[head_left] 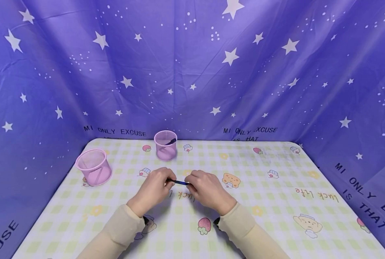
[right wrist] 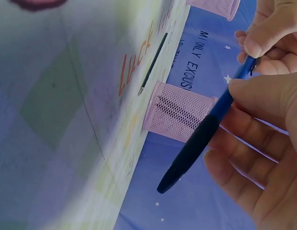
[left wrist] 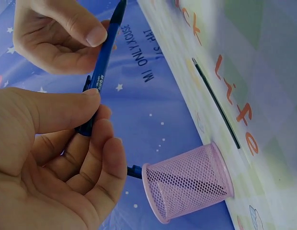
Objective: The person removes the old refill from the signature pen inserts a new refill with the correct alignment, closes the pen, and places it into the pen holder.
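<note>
A blue ballpoint pen (head_left: pixel 180 182) is held level between both hands over the middle of the table. My left hand (head_left: pixel 155 185) pinches its clip end between thumb and fingers. Farther along the blue barrel, my right hand (head_left: pixel 207 187) grips it with thumb and fingers. The dark rubber grip and tip of the pen (right wrist: pixel 194 146) stick out past the right hand in the right wrist view. On the tablecloth lies a thin dark pen refill (left wrist: pixel 218 105) with a metal tip, mostly hidden behind the hands in the head view.
A pink mesh pen holder (head_left: pixel 166 154) with one dark pen inside stands at the table's back edge. Another pink mesh holder (head_left: pixel 99 177), at the left, has a thin stick-like thing inside. A purple star-printed curtain (head_left: pixel 192 64) encloses the checked table (head_left: pixel 244 230).
</note>
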The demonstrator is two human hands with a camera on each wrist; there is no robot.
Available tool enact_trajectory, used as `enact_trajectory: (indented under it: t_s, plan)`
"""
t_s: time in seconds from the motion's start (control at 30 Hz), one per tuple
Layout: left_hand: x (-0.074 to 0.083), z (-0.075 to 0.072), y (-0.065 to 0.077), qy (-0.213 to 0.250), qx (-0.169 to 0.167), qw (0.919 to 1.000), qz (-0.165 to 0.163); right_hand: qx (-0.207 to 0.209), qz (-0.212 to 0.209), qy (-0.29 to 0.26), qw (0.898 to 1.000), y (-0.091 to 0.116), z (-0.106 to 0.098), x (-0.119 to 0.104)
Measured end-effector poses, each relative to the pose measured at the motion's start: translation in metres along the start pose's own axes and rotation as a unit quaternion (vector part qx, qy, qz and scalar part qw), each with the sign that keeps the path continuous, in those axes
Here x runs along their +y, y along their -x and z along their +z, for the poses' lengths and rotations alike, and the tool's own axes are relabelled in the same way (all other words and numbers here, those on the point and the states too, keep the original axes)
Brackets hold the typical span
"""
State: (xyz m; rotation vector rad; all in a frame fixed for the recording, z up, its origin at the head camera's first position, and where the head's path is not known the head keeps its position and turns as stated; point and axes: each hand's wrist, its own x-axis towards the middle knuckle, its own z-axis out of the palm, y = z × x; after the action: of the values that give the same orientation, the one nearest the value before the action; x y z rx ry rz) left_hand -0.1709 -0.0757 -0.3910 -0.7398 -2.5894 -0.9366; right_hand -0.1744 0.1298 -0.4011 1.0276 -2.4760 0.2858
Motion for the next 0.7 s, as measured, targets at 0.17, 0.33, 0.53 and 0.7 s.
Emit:
enact_trajectory:
  t_s: [0.17, 0.33, 0.53, 0.7]
  plan:
    - [0.0025, 0.0014, 0.0010, -0.001, 0.007, 0.9999, 0.011, 0.002, -0.004, 0.003, 1.000, 0.0004, 0.0007, -0.0007]
    - [0.0034, 0.0034, 0.0009, -0.007, 0.013, 0.9995, 0.028, 0.006, -0.008, -0.001, 1.000, 0.0003, 0.0002, -0.0016]
    - [0.0056, 0.0036, 0.0011, -0.008, 0.019, 0.9990, 0.039, 0.009, -0.009, -0.001, 1.000, 0.0000, -0.0008, -0.0028]
    - [0.0077, 0.0031, 0.0016, -0.009, 0.022, 0.9988, 0.043, 0.009, -0.008, 0.001, 1.000, -0.0004, -0.0015, -0.0035]
